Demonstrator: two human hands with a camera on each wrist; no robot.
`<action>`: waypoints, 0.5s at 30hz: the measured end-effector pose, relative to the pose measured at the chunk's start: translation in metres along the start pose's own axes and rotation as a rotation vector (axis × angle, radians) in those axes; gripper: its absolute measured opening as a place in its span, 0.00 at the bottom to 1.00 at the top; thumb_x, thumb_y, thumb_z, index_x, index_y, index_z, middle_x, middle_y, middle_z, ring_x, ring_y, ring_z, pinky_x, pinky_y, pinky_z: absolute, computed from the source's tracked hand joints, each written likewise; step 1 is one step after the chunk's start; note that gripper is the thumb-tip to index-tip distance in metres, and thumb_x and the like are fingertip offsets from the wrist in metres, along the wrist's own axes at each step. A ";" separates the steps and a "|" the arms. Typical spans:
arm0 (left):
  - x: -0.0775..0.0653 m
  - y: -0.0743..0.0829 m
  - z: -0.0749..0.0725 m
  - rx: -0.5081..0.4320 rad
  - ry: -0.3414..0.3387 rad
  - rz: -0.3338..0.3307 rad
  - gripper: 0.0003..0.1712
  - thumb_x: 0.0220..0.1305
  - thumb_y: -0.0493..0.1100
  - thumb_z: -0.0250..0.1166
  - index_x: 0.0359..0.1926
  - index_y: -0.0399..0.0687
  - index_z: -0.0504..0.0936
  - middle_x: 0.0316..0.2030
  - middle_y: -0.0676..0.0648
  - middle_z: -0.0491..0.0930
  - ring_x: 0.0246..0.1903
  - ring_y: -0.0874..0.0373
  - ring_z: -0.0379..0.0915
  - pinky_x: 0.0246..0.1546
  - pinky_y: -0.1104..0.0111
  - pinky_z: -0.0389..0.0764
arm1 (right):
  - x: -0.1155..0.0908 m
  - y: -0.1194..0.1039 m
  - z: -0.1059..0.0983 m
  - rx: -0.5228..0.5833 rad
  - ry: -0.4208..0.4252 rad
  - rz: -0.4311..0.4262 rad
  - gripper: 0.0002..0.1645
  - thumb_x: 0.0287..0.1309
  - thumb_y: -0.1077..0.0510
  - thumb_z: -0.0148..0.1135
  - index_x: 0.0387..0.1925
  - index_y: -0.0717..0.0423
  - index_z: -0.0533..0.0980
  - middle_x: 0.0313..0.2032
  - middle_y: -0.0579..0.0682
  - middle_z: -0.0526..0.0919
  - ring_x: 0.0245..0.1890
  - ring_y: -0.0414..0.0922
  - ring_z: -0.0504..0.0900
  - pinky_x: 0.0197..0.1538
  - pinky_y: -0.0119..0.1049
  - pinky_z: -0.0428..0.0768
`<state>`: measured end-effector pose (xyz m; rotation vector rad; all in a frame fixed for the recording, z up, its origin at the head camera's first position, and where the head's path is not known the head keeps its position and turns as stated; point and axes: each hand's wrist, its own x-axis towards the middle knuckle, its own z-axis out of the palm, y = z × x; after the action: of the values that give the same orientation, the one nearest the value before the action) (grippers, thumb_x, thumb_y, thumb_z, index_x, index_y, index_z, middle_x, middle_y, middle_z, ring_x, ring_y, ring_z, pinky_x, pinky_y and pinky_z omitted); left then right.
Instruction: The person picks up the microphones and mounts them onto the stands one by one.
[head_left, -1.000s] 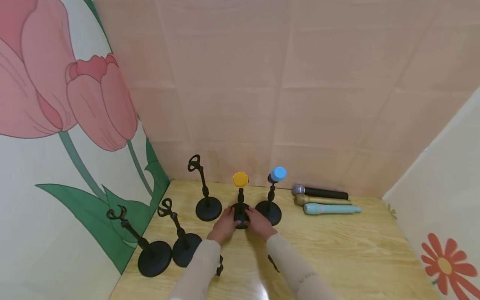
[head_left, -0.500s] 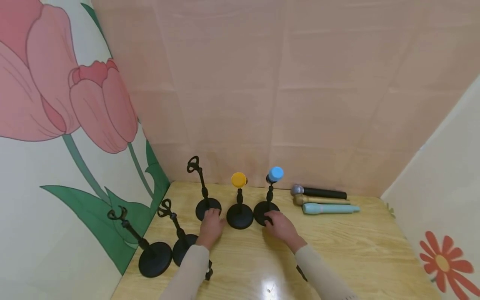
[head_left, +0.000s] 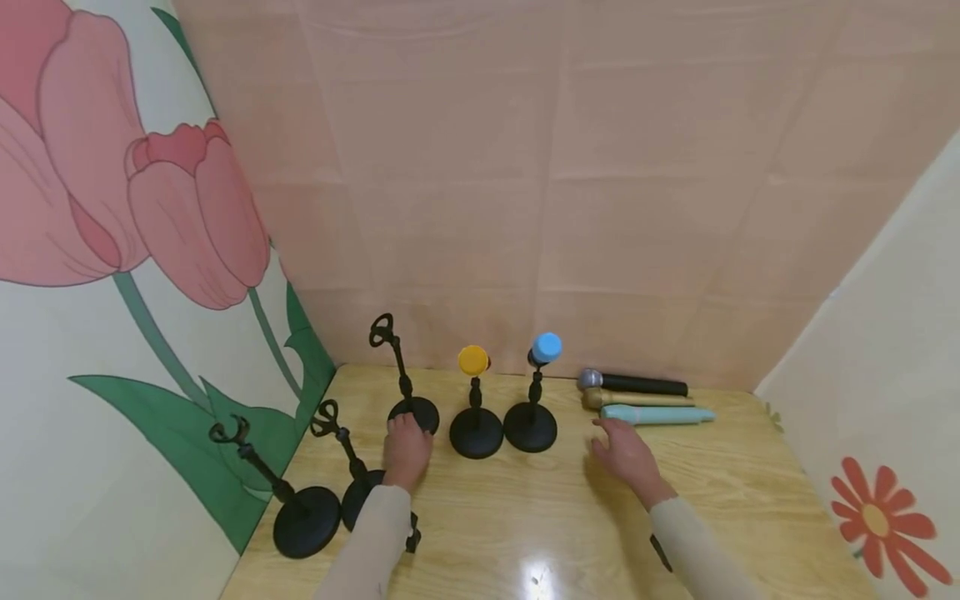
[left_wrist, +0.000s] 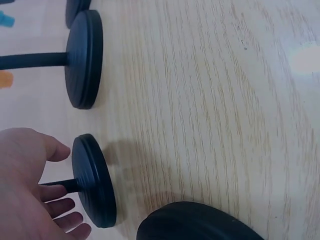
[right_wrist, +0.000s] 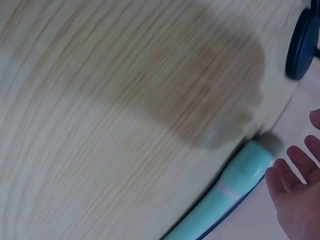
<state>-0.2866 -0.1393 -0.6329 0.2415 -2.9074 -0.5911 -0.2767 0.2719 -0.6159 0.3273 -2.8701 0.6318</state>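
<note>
My left hand (head_left: 407, 450) reaches to the round black base of the back-left microphone stand (head_left: 402, 375). In the left wrist view, the thumb and loosely bent fingers of my left hand (left_wrist: 30, 185) spread about the stand's base (left_wrist: 95, 180), not closed round it; contact cannot be told. My right hand (head_left: 628, 457) hovers over the table in front of the teal microphone (head_left: 660, 415). In the right wrist view, the fingers of my right hand (right_wrist: 300, 195) are spread and hold nothing, near the head of the teal microphone (right_wrist: 235, 182).
Two stands hold a yellow-ended microphone (head_left: 473, 361) and a blue-ended microphone (head_left: 547, 347). Bare stands (head_left: 307, 522) (head_left: 360, 492) stand at the left. Black (head_left: 645, 384) and gold (head_left: 641, 399) microphones lie beside the teal one. A pink backdrop (head_left: 637, 208) closes the rear.
Both hands have left the base of the yellow microphone's stand. The left moved left to the bare back stand; the right moved right, past the blue microphone's stand, towards the lying microphones.
</note>
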 end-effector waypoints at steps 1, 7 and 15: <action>0.001 0.000 0.000 -0.006 -0.012 -0.020 0.30 0.61 0.48 0.61 0.56 0.30 0.68 0.53 0.34 0.69 0.55 0.41 0.61 0.48 0.50 0.73 | 0.000 0.007 -0.002 -0.011 0.004 -0.003 0.24 0.56 0.55 0.58 0.54 0.62 0.73 0.53 0.64 0.74 0.54 0.63 0.70 0.54 0.58 0.70; 0.002 0.001 -0.001 -0.002 -0.065 -0.063 0.33 0.63 0.49 0.58 0.60 0.28 0.64 0.59 0.32 0.64 0.59 0.39 0.57 0.51 0.47 0.70 | -0.005 0.040 -0.015 -0.047 0.022 0.014 0.26 0.54 0.55 0.60 0.53 0.65 0.72 0.51 0.68 0.73 0.53 0.66 0.69 0.54 0.60 0.68; -0.001 0.002 -0.005 -0.028 -0.049 -0.061 0.34 0.63 0.48 0.59 0.59 0.24 0.63 0.60 0.28 0.62 0.61 0.36 0.56 0.54 0.46 0.68 | -0.009 0.070 -0.021 -0.100 0.047 0.052 0.28 0.53 0.57 0.61 0.54 0.67 0.70 0.50 0.70 0.72 0.51 0.67 0.69 0.50 0.62 0.69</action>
<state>-0.2851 -0.1396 -0.6275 0.3177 -2.9457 -0.6560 -0.2832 0.3442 -0.6269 0.2206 -2.8612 0.4960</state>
